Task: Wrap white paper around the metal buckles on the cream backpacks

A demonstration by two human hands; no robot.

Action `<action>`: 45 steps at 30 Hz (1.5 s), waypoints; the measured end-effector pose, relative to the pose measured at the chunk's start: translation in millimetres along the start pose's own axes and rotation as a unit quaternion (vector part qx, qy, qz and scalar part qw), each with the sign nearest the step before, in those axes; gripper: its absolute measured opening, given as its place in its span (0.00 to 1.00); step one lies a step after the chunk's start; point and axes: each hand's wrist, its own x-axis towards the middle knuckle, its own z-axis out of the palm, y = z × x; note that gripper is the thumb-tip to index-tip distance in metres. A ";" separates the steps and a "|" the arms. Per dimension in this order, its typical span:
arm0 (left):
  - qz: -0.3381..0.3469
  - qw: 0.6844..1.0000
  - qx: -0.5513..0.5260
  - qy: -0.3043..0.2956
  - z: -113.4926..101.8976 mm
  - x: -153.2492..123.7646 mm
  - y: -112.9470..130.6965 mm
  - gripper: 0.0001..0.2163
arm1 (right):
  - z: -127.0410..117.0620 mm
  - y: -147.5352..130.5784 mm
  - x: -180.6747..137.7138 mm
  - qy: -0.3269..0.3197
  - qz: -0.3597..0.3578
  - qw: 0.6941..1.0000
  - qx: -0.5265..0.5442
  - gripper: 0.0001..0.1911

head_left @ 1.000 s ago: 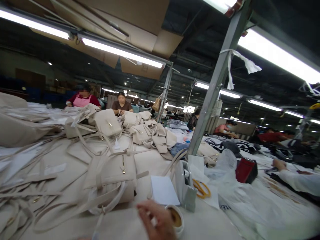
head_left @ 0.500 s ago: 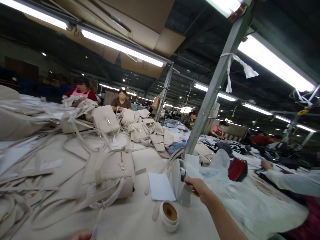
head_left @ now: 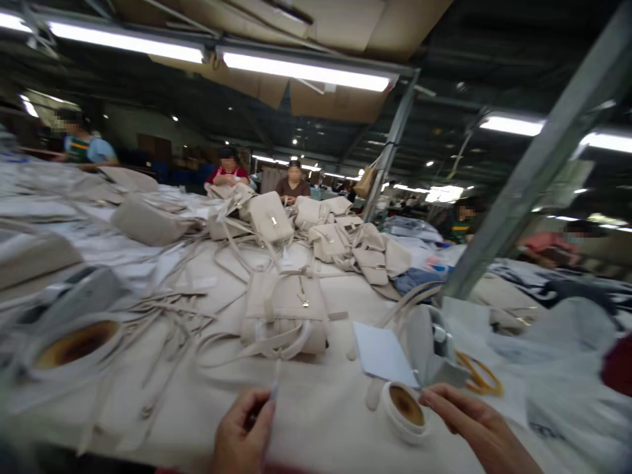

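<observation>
A beige handbag (head_left: 289, 303) with a gold clasp and long straps lies on the table in front of me. My left hand (head_left: 244, 428) is closed in a pinch on a thin pale strap (head_left: 275, 378) that runs toward this bag. To the right, my right hand (head_left: 467, 411) has its fingertips pinched together at the rim of a round white tub (head_left: 405, 413) with brown contents. What those fingertips hold, if anything, is too small to tell. Behind the tub lies a white pad (head_left: 382, 353), with yellow-handled scissors (head_left: 480, 373) beyond my right fingers.
Beige bags (head_left: 326, 237) are heaped farther back, and loose straps (head_left: 168, 322) lie to the left. Another brown-filled tub (head_left: 76, 342) stands at the left. A slanted metal post (head_left: 518, 178) rises at right, near clear plastic (head_left: 567, 342). Several people sit around the table.
The view has turned left. My right hand has moved from the grey box beside the pad to the tub's rim. My left hand has come farther into view.
</observation>
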 end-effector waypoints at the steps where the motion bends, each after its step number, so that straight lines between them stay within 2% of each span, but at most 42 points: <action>1: 0.019 0.999 0.028 0.003 1.2 -2.0 1.2 0.15 | 17.3 -19.1 -4.9 -0.038 -0.012 0.999 0.027 0.18; 4: 0.094 0.990 0.105 0.010 2.9 -6.2 0.3 0.10 | 75.7 -69.8 -12.7 -0.199 -0.059 0.975 0.082 0.18; 6: 0.140 0.980 0.139 -0.006 2.4 -8.3 -1.8 0.10 | 113.0 -87.8 -9.3 -0.280 -0.081 0.953 0.083 0.16; 8: 0.179 0.971 0.159 -0.017 1.2 -9.8 -4.1 0.09 | 141.5 -91.1 1.1 -0.306 -0.099 0.945 0.056 0.14; 11: 0.218 0.960 0.172 -0.022 -0.2 -11.2 -7.0 0.08 | 163.1 -80.8 19.2 -0.310 -0.107 0.945 0.012 0.11; 17: 0.237 0.960 0.147 0.003 1.5 -14.6 -12.0 0.09 | 167.7 -68.3 25.9 -0.326 -0.082 0.942 0.011 0.10; 22: 0.191 0.971 0.140 0.039 -0.7 -18.6 -19.8 0.08 | 173.1 -62.0 26.2 -0.330 -0.060 0.942 0.023 0.09; 26: 0.176 0.975 0.118 0.069 -2.2 -19.3 -14.8 0.08 | 174.8 -57.8 27.5 -0.330 -0.069 0.941 0.026 0.11; 28: 0.126 0.987 0.093 0.032 -3.1 -17.0 -7.8 0.10 | 172.3 -58.7 26.4 -0.331 -0.071 0.941 0.024 0.12; 30: 0.022 0.999 0.030 -0.028 -5.0 -13.0 -1.9 0.11 | 169.0 -59.9 24.7 -0.336 -0.060 0.940 0.017 0.10; 33: -0.120 0.987 -0.082 -0.068 -8.2 -6.1 -1.9 0.14 | 169.0 -57.5 23.1 -0.347 -0.045 0.936 0.026 0.10; 35: -0.140 0.981 -0.118 -0.059 -8.5 -2.2 -8.5 0.16 | 174.6 -52.4 23.0 -0.349 -0.046 0.934 0.060 0.10; 38: -0.120 0.982 -0.140 -0.033 -5.9 1.1 -21.0 0.18 | 186.1 -44.7 22.5 -0.330 -0.045 0.935 0.120 0.07; 40: -0.113 0.982 -0.153 -0.017 -4.1 1.2 -25.1 0.21 | 190.3 -43.3 20.5 -0.312 -0.033 0.935 0.168 0.12; 42: -0.117 0.978 -0.172 -0.020 -4.0 -0.4 -23.4 0.23 | 190.0 -45.6 17.0 -0.317 -0.005 0.919 0.234 0.21; 45: -0.147 0.967 -0.203 -0.052 -6.6 -3.2 -14.0 0.24 | 186.9 -51.1 12.0 -0.363 0.046 0.866 0.340 0.28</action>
